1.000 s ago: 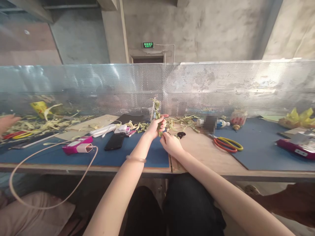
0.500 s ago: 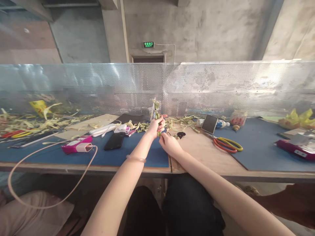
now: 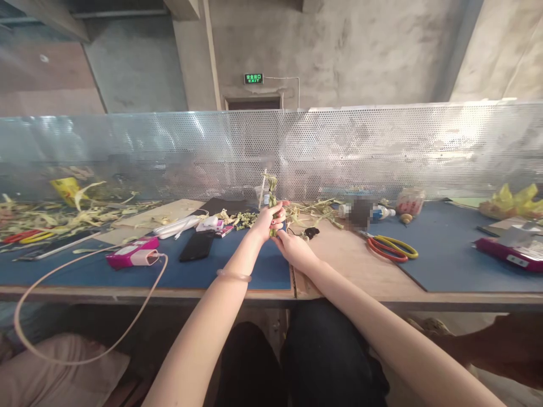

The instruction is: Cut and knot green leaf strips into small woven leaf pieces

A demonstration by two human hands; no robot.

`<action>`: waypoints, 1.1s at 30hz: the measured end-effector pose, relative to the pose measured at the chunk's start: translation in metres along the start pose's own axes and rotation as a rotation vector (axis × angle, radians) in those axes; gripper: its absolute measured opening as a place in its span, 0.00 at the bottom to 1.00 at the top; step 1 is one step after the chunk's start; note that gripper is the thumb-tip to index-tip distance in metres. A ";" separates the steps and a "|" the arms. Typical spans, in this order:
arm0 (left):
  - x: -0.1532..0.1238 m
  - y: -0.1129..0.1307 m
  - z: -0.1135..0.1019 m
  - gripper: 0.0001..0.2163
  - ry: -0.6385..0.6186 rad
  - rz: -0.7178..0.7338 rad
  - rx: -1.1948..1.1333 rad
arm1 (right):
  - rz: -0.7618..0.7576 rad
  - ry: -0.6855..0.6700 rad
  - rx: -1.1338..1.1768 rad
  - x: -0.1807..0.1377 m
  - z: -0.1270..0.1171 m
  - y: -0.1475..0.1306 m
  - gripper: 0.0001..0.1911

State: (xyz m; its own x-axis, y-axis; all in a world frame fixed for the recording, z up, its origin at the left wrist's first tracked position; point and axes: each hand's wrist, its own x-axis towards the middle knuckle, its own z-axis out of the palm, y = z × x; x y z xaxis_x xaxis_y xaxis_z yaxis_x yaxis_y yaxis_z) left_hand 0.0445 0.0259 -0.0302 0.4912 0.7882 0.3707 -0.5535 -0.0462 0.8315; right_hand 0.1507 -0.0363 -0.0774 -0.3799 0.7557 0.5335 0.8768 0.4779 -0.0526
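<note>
My left hand (image 3: 267,222), with a bangle on its wrist, is closed around a thin upright bundle of pale green, dried-looking plant strips (image 3: 272,186). The strips look twisted or braided, and their top sticks up above the fingers. Just below, my right hand (image 3: 296,249) is closed, with thumb and fingers pinched at the bundle's lower end. My fingers hide most of that lower end. Behind the hands lie loose plant strips (image 3: 316,210) and a pile of small knotted green pieces (image 3: 246,219).
Orange-and-yellow-handled scissors (image 3: 392,249) lie to the right. A black phone (image 3: 197,246), a magenta box (image 3: 133,251) and a looping cable (image 3: 19,316) are on the left. A perforated metal screen (image 3: 339,147) runs along the table's back. Another person's clothing (image 3: 63,373) shows at lower left.
My right hand has shifted slightly at the bundle's lower end, its fingers nearer my left hand. My left hand keeps its grip, and the strips' top stands a little differently.
</note>
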 end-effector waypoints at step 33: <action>0.001 0.000 0.010 0.24 -0.020 0.013 -0.131 | 0.066 0.025 -0.082 0.000 0.003 -0.001 0.15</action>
State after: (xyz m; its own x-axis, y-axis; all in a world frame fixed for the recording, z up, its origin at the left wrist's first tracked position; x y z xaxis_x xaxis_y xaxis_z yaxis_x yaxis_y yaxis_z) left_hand 0.0516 0.0201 -0.0257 0.4960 0.7754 0.3907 -0.6428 0.0254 0.7656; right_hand 0.1492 -0.0353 -0.0801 -0.3139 0.7723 0.5523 0.9213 0.3884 -0.0195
